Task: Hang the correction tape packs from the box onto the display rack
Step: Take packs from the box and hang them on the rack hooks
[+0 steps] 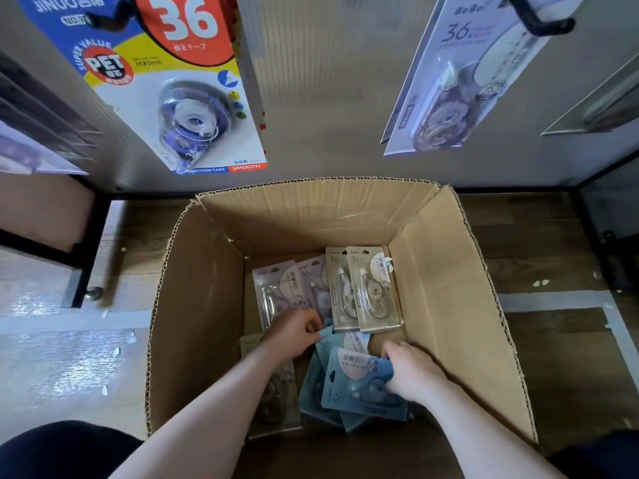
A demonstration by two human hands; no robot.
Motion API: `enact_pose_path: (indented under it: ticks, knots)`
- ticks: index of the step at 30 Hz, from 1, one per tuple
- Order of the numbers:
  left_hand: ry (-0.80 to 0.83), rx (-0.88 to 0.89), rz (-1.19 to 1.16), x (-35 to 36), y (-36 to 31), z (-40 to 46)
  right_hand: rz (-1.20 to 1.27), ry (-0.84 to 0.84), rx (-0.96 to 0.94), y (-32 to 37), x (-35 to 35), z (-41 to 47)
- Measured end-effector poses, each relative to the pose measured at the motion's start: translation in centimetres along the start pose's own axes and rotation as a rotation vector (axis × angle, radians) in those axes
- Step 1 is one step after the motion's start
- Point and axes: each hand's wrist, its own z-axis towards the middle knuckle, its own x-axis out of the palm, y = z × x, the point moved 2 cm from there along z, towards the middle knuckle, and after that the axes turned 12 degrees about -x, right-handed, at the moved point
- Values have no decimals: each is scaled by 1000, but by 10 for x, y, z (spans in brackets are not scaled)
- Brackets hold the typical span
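Box [214,323], lower centre of frame: open, packs loose on its bottom.
Blue packs [349,382]: heap at lower centre, long axes running roughly up-frame, tilted.
Right hand [409,371]: my fingers curled on the top blue pack's right edge.
Left hand [294,331]: pinching a blue corner, upper left of the heap.
Hook [539,19], upper right: well above, likely destination.

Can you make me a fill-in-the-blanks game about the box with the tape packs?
1. Both hands reach into a cardboard ____.
2. The right hand grips a ____ coloured pack.
3. The two beige packs lean against the box's ____ wall.
4. The big hanging pack shows the number ____.

Missing words: box; blue; right; 36
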Motion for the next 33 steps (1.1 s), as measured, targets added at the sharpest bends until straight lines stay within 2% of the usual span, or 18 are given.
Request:
enact_pose_path:
  ticks: [6,10,14,22,26,30,33]
  knots:
    - [213,-47,198,-32,-4,-4,18,-20,-66,4,-7,-3]
    - [203,-89,281,-51,-6,-6,-101,-27,-129,9,-14,-6]
    - [212,-57,272,-46,-3,-6,-65,-4,-185,16,-14,-10]
    - [91,-40,288,-44,6,-9,-72,94,-255,27,-7,-13]
    - [-29,-36,251,-59,4,-13,-58,168,-376,51,-5,-12]
    - [-101,-40,220,-69,2,-17,-244,255,-458,69,-1,-14]
    - [-110,-29,229,-71,0,-21,-247,202,-481,73,3,-14]
